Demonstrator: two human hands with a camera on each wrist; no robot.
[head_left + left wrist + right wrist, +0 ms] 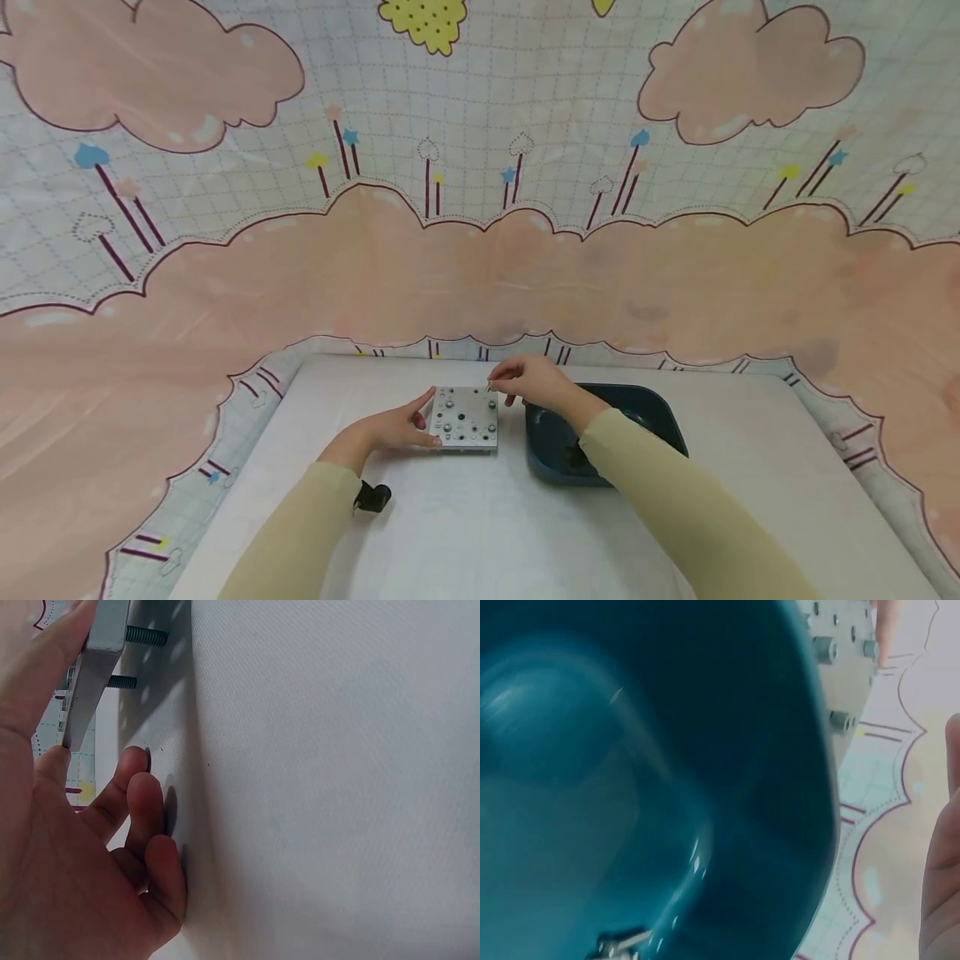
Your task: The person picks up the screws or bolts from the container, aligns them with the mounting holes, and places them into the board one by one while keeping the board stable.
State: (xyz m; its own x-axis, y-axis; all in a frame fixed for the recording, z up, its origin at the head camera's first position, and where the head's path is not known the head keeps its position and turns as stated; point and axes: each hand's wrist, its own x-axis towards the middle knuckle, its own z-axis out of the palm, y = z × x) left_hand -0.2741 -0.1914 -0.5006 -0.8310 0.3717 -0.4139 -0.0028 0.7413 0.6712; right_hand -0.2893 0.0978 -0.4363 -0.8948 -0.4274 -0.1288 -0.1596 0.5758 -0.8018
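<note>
Our left hand [392,427] edge-grips a square silver-metal block [467,422], our right hand [532,382] pinches a tiny silvery piece [489,386], white tabletop [465,533] spreading nearer.

A big picture cloth [487,279] is behind the white table [457,533]. It shows puffy pink clouds [165,75] — and little blue stars [350,137] on thin dark sticks [356,159].

A plain, pale yellow-green fabric sleeve [300,525] is covering the forearm behind the bare left hand [390,427], its cuff finishing at the wrist. A small black attachment with a rounded end [373,497] is jutting from that cuff's inner side, just behind the hand. A matching pale yellow-green fabric sleeve [682,500] is narrowing toward the bare right hand [536,383].
</note>
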